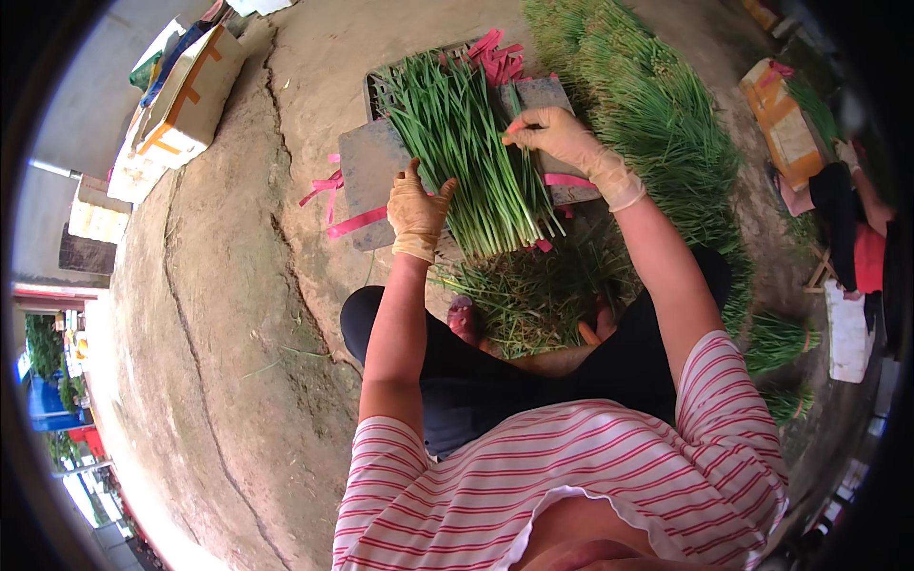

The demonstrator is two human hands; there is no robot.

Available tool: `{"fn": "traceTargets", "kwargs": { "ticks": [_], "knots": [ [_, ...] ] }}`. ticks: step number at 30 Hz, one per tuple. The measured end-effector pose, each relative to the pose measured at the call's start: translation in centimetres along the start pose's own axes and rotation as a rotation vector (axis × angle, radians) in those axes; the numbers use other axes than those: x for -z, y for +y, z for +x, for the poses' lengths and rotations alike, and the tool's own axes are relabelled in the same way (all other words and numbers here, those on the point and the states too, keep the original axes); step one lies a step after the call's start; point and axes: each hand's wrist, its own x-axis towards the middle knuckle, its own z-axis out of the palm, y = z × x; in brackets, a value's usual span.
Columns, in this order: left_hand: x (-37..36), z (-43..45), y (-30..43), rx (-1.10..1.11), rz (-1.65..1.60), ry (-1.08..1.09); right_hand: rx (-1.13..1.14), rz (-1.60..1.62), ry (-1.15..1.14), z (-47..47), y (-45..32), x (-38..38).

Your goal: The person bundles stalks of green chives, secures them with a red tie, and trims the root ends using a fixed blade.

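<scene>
A thick bundle of long green leafy stalks, likely garlic chives, lies before me with its pale cut ends towards me. Under it are grey boards with pink ribbons laid across them. My left hand, in a thin pale glove, rests at the bundle's left edge, thumb and fingers spread. On the right side, my gloved right hand has thumb and forefinger pinched together at a few thin stalks along the bundle's edge. The fingers partly hide that grip.
A long heap of green stalks lies on the right. Pink ribbon strips lie behind the boards. Loose trimmings cover the ground between my feet. Foam boxes stand left; another person sits far right by a taped box.
</scene>
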Motion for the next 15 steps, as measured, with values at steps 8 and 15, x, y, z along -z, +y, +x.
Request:
{"fn": "traceTargets", "kwargs": {
  "ticks": [8,15],
  "knots": [
    [-1.7,1.2,-0.8,0.139,0.008,-0.382,-0.539,-0.366,0.13,-6.5,6.9,0.4],
    [-7.9,3.3,-2.6,0.174,-0.338,-0.362,-0.4,-0.634,0.114,-4.9,7.1,-6.2]
  ]
}}
